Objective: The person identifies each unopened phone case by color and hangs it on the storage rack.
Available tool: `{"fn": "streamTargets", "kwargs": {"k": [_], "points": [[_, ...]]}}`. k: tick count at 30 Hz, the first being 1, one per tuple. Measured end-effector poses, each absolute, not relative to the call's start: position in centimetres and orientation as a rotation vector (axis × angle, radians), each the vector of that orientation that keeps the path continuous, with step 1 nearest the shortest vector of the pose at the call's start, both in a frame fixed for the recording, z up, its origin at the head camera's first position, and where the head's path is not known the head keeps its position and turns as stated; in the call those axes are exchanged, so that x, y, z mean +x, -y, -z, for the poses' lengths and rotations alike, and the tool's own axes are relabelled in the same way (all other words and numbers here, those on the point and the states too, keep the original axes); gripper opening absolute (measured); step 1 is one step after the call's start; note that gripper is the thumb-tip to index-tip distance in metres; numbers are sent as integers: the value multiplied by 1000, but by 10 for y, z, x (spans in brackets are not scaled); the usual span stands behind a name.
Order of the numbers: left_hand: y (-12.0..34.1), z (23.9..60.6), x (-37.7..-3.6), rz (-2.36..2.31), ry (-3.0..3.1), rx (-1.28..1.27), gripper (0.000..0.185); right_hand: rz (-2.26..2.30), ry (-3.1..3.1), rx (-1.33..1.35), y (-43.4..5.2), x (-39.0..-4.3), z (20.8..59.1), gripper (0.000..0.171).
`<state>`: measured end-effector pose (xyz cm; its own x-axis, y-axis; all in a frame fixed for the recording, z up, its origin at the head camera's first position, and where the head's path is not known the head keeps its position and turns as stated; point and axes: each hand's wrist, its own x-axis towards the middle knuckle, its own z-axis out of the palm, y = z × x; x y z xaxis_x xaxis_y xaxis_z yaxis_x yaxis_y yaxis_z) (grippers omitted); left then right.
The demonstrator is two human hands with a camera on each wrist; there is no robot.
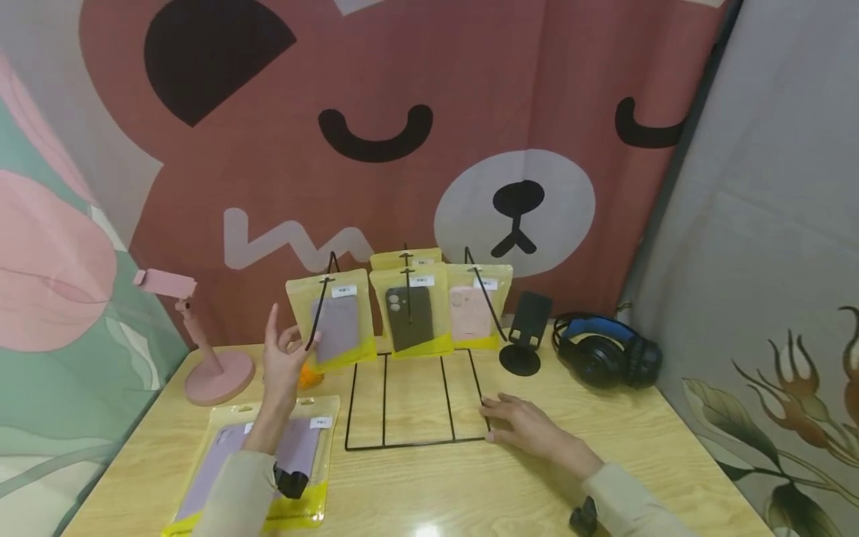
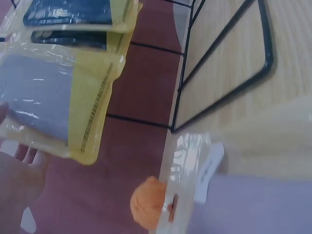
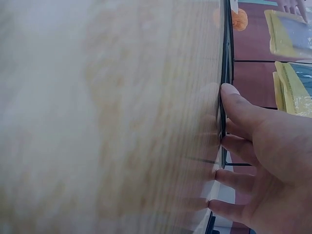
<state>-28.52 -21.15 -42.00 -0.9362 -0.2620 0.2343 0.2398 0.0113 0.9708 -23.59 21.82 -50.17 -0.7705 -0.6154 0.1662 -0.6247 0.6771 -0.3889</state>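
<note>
A black wire display rack [image 1: 416,445] stands on the table, its hooks hung with yellow-edged clear packs. On the left hook hangs a pack with a purple phone case [image 1: 338,328]. My left hand [image 1: 283,363] is at that pack's left edge, index finger raised and thumb tip overlapping the pack. Packs with a black phone case [image 1: 409,317] and a pink phone case [image 1: 470,313] hang to the right; another pack [image 1: 385,259] shows behind the black one. My right hand [image 1: 526,426] rests its fingertips on the right side of the rack's base, fingers loosely extended [image 3: 239,146].
Packs with purple cases [image 1: 295,447] lie at the table's front left, partly under my left forearm. A pink phone stand [image 1: 218,373] is at the back left, an orange object [image 1: 310,375] beside the rack. A black phone stand [image 1: 520,359] and headphones [image 1: 604,358] are at the back right.
</note>
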Motion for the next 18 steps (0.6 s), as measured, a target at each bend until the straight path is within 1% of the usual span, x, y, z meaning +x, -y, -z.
{"fn": "streamTargets", "kwargs": {"k": [2,4,7,9,15,18], "points": [[217,422,-285,2053,1937,-21,84,-679,2858,1056,-219,-236,501,52],[224,425,-281,2045,1966,-69,75,-679,2861,1058,-219,-236,500,52],[237,429,-267,1854,2110,-80,59,-677,2861,1065,-219,-235,499,52],[249,434,-255,1668,2235,-77,53,-672,2862,1065,-218,-235,500,51],[291,451,-212,1192,2518,-102,43,-643,2853,1056,-218,-234,502,51],[311,464,-192,984,2601,-119,42,-638,2849,1055,-218,-233,502,51]]}}
